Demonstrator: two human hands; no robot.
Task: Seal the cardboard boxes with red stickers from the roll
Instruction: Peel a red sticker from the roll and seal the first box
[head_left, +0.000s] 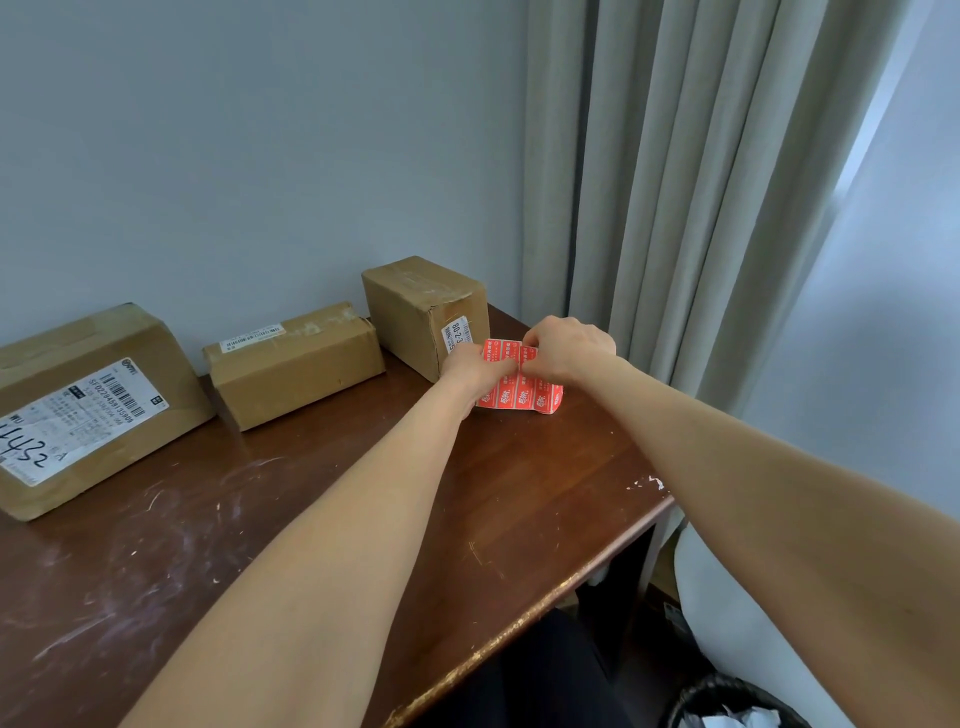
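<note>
Three cardboard boxes stand along the wall on the brown table: a large box (88, 410) at the left, a long box (296, 364) in the middle, and a taller box (421, 306) at the right. In front of the taller box, both my hands hold the red sticker roll (524, 392) just above the tabletop. My left hand (475, 371) grips its left side. My right hand (566, 351) pinches the top edge of the stickers with curled fingers. The hands cover part of the roll.
The scratched wooden table (260, 519) ends at a chipped right edge (597, 571). Grey curtains (701, 182) hang at the right. A white bag (737, 597) and a black waste basket (727, 706) sit on the floor beside the table.
</note>
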